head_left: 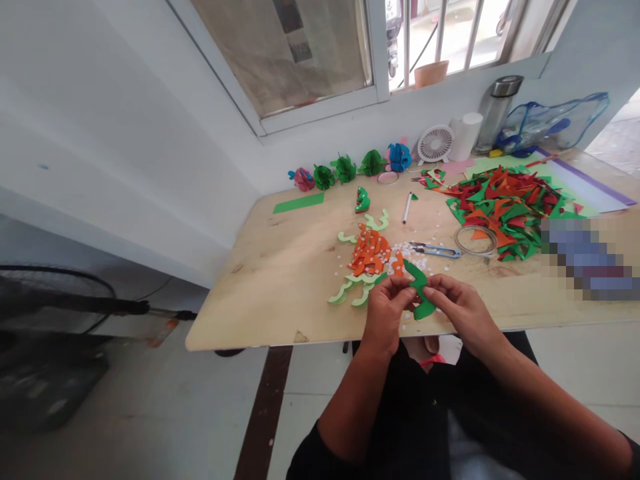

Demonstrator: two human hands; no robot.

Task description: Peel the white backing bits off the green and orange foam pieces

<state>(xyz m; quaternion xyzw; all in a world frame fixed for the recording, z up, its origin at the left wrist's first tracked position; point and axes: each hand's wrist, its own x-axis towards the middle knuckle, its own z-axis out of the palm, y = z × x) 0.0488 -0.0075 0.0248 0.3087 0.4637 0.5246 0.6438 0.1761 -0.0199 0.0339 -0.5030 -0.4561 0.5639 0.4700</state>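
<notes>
Near the table's front edge, my left hand [389,308] and my right hand [463,307] pinch a wavy strip of dark green paper [425,309] between them. Just beyond them lies a heap of curved orange paper pieces [370,252] marked with small white squares. Light green wavy strips [343,293] rest around that heap. Blue-handled thread snips [440,251] lie past my fingers among tiny white paper bits [413,260]. Part of the green strip is hidden behind my fingers.
A big pile of red, green and orange scraps [505,207] covers the right side, beside a roll of tape [476,240]. Along the wall stand paper balls [345,169], a small fan [435,144] and a bottle [496,117]. A white pen [407,208] lies mid-table.
</notes>
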